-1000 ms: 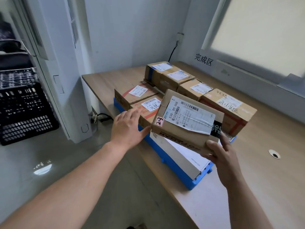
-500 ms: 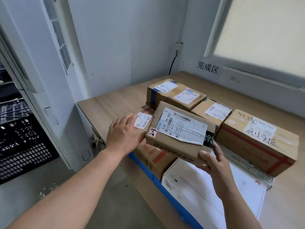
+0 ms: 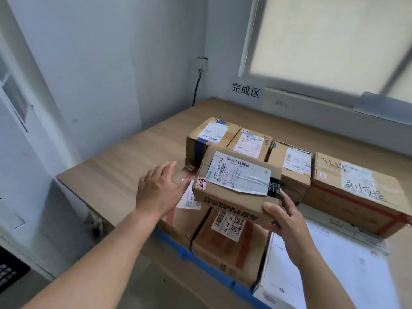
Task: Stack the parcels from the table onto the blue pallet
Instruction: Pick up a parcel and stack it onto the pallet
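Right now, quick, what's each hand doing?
Left hand: open, fingers straight, holding nothing.
Right hand: grips the labelled cardboard parcel at its near right corner.

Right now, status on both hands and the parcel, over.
Right hand grips brown cardboard parcel with white barcode label. Left hand, fingers straight, beside it. Parcel above stacked boxes on blue pallet.

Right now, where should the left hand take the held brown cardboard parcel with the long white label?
Probably the left end of the brown cardboard parcel, from the left: the right hand grips only its near right corner; the left hand is alongside.
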`<state>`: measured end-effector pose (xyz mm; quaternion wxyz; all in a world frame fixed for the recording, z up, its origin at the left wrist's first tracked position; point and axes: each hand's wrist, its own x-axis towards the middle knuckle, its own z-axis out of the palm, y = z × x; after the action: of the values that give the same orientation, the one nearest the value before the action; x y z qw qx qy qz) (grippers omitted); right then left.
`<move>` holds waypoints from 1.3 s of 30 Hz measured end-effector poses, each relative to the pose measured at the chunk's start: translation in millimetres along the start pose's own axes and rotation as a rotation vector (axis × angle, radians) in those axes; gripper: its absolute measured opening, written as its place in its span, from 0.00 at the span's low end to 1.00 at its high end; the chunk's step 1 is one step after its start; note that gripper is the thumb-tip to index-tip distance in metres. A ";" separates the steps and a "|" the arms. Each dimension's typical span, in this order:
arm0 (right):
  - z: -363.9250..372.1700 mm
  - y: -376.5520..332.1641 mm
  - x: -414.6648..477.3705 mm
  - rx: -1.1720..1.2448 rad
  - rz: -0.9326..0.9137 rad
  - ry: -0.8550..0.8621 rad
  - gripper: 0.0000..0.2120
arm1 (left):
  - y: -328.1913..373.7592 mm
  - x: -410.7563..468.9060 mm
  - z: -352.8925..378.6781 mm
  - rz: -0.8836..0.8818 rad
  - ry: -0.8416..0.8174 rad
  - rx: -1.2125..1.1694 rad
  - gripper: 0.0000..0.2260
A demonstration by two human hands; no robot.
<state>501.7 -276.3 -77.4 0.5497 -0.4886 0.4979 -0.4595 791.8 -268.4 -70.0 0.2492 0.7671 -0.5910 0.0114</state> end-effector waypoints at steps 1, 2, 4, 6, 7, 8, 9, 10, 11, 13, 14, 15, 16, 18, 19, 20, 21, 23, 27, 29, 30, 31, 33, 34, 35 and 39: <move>9.8 -0.6 1.5 0.004 -0.001 0.020 0.36 | -6.4 8.9 -1.2 0.017 -0.008 -0.021 0.28; 19.6 -1.6 3.0 -0.001 -0.005 0.036 0.38 | -12.3 17.9 -2.8 0.035 -0.016 -0.047 0.27; 37.7 -2.1 8.1 -0.013 -0.005 0.072 0.37 | -22.8 35.5 -6.1 0.059 -0.034 -0.128 0.24; 53.0 -2.0 13.8 -0.010 0.001 0.114 0.31 | -32.0 50.0 -6.8 0.063 -0.071 -0.230 0.22; 60.0 -1.6 16.3 -0.012 0.009 0.128 0.30 | -36.0 56.5 -6.3 0.063 -0.101 -0.289 0.22; 67.1 -1.3 18.5 -0.021 0.019 0.137 0.29 | -39.5 62.6 -5.9 0.066 -0.143 -0.349 0.23; 73.8 -1.2 20.7 -0.031 0.031 0.141 0.29 | -41.9 67.7 -5.6 0.076 -0.194 -0.410 0.23; 80.1 -1.1 23.2 -0.042 0.039 0.145 0.29 | -43.7 72.2 -4.9 0.087 -0.255 -0.470 0.24; 85.9 -1.0 25.9 -0.050 0.048 0.146 0.28 | -44.5 75.7 -4.8 0.096 -0.313 -0.531 0.26; 97.3 -1.3 32.1 -0.058 0.071 0.151 0.27 | -45.6 82.1 -4.4 0.105 -0.413 -0.634 0.30; 102.8 -1.5 35.2 -0.063 0.079 0.151 0.27 | -45.8 84.8 -4.3 0.112 -0.444 -0.664 0.31; 108.1 -1.5 38.6 -0.074 0.087 0.153 0.27 | -46.7 88.1 -3.0 0.115 -0.464 -0.681 0.31; 112.6 -1.9 41.5 -0.084 0.099 0.153 0.27 | -47.4 91.7 -2.3 0.110 -0.479 -0.689 0.31; 118.5 -2.0 47.7 -0.100 0.117 0.160 0.26 | -51.1 99.3 0.4 0.107 -0.518 -0.699 0.34; 120.6 -2.4 50.0 -0.115 0.120 0.160 0.25 | -52.3 101.8 1.6 0.115 -0.542 -0.708 0.34; 121.2 -1.7 52.3 -0.152 0.124 0.163 0.25 | -53.1 103.4 2.5 0.120 -0.571 -0.719 0.34; 120.9 -1.0 54.1 -0.210 0.132 0.163 0.27 | -53.9 104.7 4.1 0.120 -0.594 -0.726 0.34; 120.3 0.5 54.2 -0.323 0.162 0.146 0.37 | -55.3 107.2 9.2 0.116 -0.629 -0.710 0.37; 120.4 8.4 51.3 -0.381 0.195 0.111 0.54 | -55.0 107.3 17.9 0.121 -0.659 -0.626 0.40; 120.6 10.8 50.2 -0.403 0.193 0.115 0.52 | -54.9 106.7 19.6 0.127 -0.654 -0.609 0.40; 120.8 11.6 50.0 -0.409 0.188 0.120 0.49 | -55.4 106.8 20.3 0.128 -0.652 -0.615 0.40; 121.3 11.7 50.4 -0.419 0.180 0.124 0.46 | -55.9 107.3 21.0 0.120 -0.655 -0.629 0.41; 121.8 12.3 51.5 -0.452 0.178 0.124 0.42 | -56.8 108.5 22.5 0.099 -0.663 -0.664 0.42; 121.8 12.4 52.1 -0.470 0.182 0.125 0.41 | -56.9 108.6 23.4 0.094 -0.665 -0.678 0.42; 122.0 12.7 52.5 -0.490 0.186 0.126 0.41 | -57.0 108.7 24.3 0.088 -0.670 -0.684 0.42; 122.3 17.2 53.5 -0.584 0.205 0.142 0.42 | -60.0 109.3 28.2 0.049 -0.702 -0.722 0.47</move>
<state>628.3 -318.0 -96.5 0.3936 -0.5395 0.6927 -0.2723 871.7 -367.4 -82.7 0.2843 0.5755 -0.6233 -0.4467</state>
